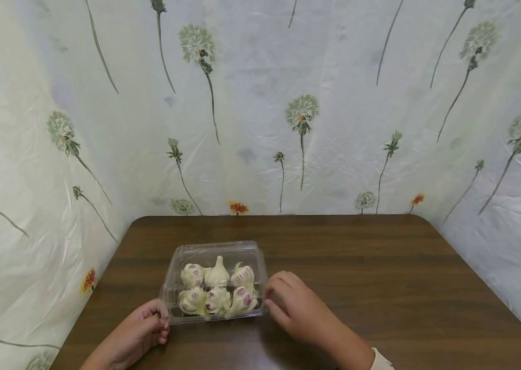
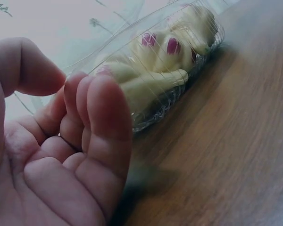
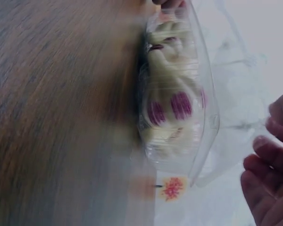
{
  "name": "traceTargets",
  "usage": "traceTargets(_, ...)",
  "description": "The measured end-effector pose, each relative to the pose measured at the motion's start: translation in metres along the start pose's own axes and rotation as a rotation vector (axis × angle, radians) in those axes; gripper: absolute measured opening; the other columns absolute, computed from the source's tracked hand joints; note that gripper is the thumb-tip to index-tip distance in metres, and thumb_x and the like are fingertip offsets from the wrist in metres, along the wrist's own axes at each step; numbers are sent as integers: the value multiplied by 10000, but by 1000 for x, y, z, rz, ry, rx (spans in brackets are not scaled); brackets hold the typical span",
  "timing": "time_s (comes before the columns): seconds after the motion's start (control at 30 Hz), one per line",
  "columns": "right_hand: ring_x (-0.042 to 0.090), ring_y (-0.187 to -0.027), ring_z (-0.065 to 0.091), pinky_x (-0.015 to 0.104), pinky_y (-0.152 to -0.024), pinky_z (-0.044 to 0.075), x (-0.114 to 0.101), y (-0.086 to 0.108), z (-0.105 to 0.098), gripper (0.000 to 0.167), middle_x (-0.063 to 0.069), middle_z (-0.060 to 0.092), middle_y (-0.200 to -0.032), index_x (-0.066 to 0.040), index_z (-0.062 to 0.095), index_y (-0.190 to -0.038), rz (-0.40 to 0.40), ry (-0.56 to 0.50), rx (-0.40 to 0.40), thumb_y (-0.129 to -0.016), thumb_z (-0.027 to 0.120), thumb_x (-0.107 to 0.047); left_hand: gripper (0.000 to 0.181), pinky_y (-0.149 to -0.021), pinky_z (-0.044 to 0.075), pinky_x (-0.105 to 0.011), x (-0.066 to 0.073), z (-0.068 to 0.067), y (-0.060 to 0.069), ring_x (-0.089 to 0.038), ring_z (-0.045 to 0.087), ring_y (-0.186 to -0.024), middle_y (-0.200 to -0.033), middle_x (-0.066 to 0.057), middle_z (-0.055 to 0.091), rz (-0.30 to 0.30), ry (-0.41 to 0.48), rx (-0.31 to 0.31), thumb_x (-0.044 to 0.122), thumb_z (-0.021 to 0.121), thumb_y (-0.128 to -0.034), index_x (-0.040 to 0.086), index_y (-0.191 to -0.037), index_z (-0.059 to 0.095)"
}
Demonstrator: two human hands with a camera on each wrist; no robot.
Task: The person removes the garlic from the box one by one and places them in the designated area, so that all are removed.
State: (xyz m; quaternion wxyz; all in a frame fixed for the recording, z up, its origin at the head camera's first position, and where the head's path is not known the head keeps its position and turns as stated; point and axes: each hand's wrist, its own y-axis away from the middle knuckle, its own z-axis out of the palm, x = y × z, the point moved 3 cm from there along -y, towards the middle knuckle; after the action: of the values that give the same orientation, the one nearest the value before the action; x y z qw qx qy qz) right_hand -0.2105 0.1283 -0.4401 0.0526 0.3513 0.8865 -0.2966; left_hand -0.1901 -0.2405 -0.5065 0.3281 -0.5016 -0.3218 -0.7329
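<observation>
A clear plastic clamshell container (image 1: 216,249) with its lid down holds several garlic bulbs (image 1: 217,272), pale with purple patches, set in two rows. My left hand (image 1: 142,326) is at the container's front left corner, its fingers curled and the thumb and index pinching the rim. In the left wrist view, fingertips (image 2: 106,101) hide part of that edge. Beside the right end is my right hand (image 1: 295,306), fingers bent loosely. The right wrist view shows its fingers (image 3: 262,188) apart from the container's side, with nothing between them.
The container is on a dark brown wooden table (image 1: 357,272) with rounded far corners. A pale curtain (image 1: 251,103) printed with dandelions hangs behind the table and along both sides.
</observation>
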Motion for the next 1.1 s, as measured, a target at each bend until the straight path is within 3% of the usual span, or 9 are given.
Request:
traceTargets(0.33, 133, -1207, 556, 416, -1002, 525, 3, -2, -2, 190, -41, 602, -1242, -150, 628, -1136, 37, -82, 44, -984, 723, -211, 241, -829, 561, -275, -1, 0, 0, -80, 601, -858, -955, 54, 602, 16, 10, -16, 5, 417, -1062, 186, -1017, 568)
traceTargets(0.63, 137, -1229, 548, 425, -989, 521, 10, -8, -5, 225, -56, 575, -1283, -175, 604, -1177, 95, -182, 85, -985, 721, -191, 289, -824, 561, -260, 2, 0, 1, -76, 605, -858, -955, 52, 607, -5, 25, -21, -9, 374, -1047, 180, -1021, 591)
traceTargets(0.87, 186, -1292, 539, 482, -1038, 506, 15, -16, -8, 299, -3, 566, -1360, -146, 583, -1277, 85, -198, 113, -1008, 684, -230, 158, -837, 565, -274, 3, -6, 2, -95, 603, -886, -992, 33, 604, -34, -14, -6, 56, 441, -1080, 147, -1061, 569)
traceTargets(1.0, 167, -1291, 533, 474, -1063, 496, 18, -20, -8, 350, -13, 555, -1373, -162, 559, -1324, 102, -226, 119, -1005, 691, -222, 130, -858, 592, -299, 3, -11, 4, -114, 640, -905, -999, 25, 622, -67, -6, 52, 132, 446, -1111, 154, -1080, 571)
traceTargets(1.1, 165, -1286, 534, 466, -1075, 497, 20, -22, -8, 375, -8, 553, -1372, -151, 553, -1339, 107, -244, 130, -998, 698, -208, 111, -874, 610, -346, 5, -13, 5, -141, 659, -929, -1030, 7, 611, -64, -28, 169, 193, 456, -1125, 137, -1161, 544)
